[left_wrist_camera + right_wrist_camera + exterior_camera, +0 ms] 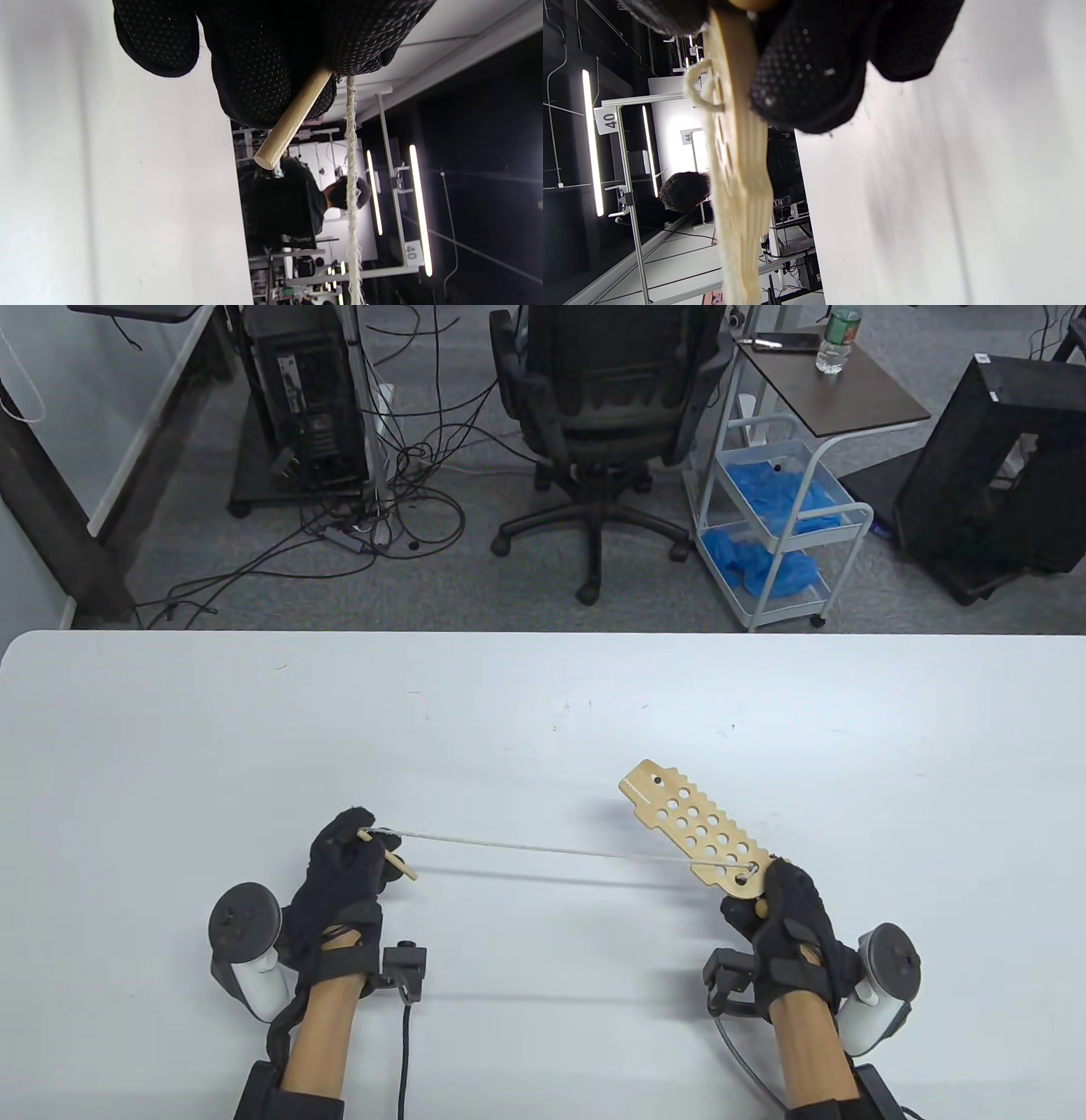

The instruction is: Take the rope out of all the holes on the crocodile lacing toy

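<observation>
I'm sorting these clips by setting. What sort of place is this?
Probably a lab or office workspace used for recording: past the white table stand an office chair, a computer tower amid loose floor cables, and a rolling cart holding blue gloves.

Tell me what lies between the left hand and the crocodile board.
In the table view, only the rope spans that gap, drawn taut from the left hand to the crocodile board above bare table.
</observation>
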The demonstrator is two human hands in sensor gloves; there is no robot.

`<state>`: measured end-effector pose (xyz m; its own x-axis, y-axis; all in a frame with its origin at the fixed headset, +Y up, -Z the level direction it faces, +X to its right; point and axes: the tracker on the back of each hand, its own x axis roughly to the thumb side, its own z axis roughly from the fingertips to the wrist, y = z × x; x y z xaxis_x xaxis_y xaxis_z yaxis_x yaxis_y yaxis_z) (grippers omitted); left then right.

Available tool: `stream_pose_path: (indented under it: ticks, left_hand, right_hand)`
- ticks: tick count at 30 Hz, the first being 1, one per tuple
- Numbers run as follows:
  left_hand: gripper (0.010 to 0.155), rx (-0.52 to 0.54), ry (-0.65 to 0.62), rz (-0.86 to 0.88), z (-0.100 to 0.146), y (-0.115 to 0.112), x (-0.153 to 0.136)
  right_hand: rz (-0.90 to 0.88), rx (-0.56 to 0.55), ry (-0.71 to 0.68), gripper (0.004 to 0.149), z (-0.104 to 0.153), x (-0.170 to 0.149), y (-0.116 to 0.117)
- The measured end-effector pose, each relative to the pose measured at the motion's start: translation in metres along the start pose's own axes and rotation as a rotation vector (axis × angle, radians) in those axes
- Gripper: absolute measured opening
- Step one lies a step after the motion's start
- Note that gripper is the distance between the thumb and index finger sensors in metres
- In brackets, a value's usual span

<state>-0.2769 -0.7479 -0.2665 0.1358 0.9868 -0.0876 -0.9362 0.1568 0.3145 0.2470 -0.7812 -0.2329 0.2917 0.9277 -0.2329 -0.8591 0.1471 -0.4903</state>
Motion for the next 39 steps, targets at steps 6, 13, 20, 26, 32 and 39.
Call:
stream_pose_path:
  ticks: [6,13,20,26,32,39]
  left_hand:
    - [0.053,0.111,0.005,0.122,-0.001,0.018,-0.006]
    - [0.052,0.232,0.022,0.178,-0.001,0.036,-0.012]
    - [0.052,0.305,0.069,0.289,0.000,0.049,-0.021]
    - [0.052,0.342,0.090,0.296,-0.001,0.055,-0.025]
    - [0.051,0.312,0.010,0.199,-0.001,0.045,-0.014]
    - [0.050,0.210,-0.140,0.009,0.004,0.019,0.010]
  right_hand:
    - [-0.031,-0.004,0.013,0.047,0.000,0.001,-0.002]
    - [-0.049,-0.025,0.030,0.046,-0.001,0.002,-0.006]
    - [-0.083,-0.031,0.039,0.046,-0.001,0.002,-0.008]
    - [-0.099,-0.058,0.040,0.046,0.000,0.003,-0.011]
    - [-0.067,-0.003,0.036,0.046,0.001,0.001,-0.003]
    - [0.046,0.086,0.000,0.046,0.007,-0.001,0.015]
